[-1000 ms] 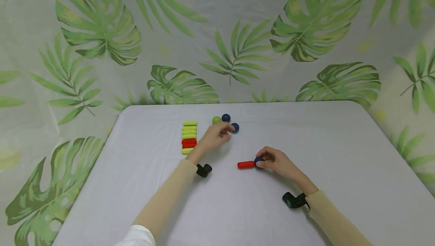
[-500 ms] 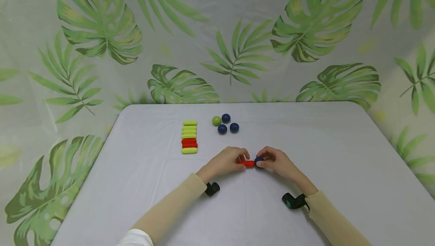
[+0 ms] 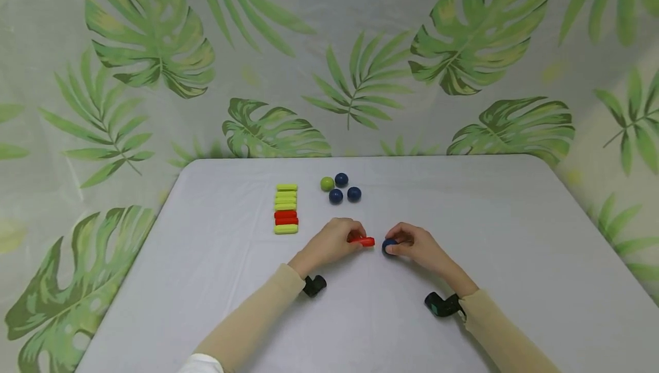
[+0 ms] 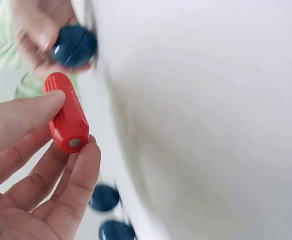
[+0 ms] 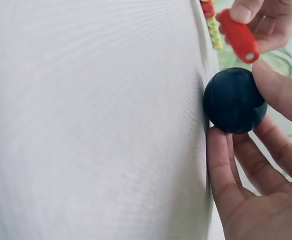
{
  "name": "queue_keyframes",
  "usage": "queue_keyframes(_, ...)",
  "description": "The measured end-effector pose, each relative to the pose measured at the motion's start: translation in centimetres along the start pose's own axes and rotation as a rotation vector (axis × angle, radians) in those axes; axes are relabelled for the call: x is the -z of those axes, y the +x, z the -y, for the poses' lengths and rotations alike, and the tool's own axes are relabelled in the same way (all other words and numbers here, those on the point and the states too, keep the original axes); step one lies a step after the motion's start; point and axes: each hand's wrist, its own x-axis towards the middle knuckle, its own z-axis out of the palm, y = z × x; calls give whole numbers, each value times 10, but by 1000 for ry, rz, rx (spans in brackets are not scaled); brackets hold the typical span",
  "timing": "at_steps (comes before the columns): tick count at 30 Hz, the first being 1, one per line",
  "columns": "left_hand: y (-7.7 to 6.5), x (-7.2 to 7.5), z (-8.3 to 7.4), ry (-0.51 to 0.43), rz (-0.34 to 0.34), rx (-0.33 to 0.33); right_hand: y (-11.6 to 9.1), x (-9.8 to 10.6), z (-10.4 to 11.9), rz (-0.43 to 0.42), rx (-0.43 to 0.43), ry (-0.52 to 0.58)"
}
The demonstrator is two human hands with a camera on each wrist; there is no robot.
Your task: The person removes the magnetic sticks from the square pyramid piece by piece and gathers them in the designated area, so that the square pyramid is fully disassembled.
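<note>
My left hand (image 3: 337, 241) pinches a red magnetic rod (image 4: 68, 112) between thumb and fingers; a round metal disc shows in the rod's end. To its right, my right hand (image 3: 418, 247) holds a dark blue ball (image 5: 236, 100) with thumb and fingertips, low over the white cloth. A small gap lies between the rod and the ball in the head view. In the right wrist view the rod's near end points toward the ball, apart from it.
Behind the hands sit several more balls: a green ball (image 3: 326, 183) and blue ones, such as the blue ball (image 3: 354, 194). At the left, yellow rods (image 3: 285, 194) and red rods (image 3: 286, 217) lie in a column. The table (image 3: 463, 201) has a white cover.
My left hand came back from the far balls, took hold of the red rod beside the blue ball, and drew it up and left, apart from the ball. My right hand stayed nearly still.
</note>
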Motion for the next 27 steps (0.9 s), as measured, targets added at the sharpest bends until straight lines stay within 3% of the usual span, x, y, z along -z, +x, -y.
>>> queue_keyframes(6,-33,24,19,-32,-105,97,2,0,2,-2,11,-16)
queue_keyframes(14,-75,47,51,100,-242,247,15,0,6,-26,15,-40)
queue_keyframes(19,-85,54,60,172,-263,274,33,-4,12,-73,-12,-64)
queue_keyframes(27,-88,55,64,179,-251,311,65,-11,21,-162,-6,-88)
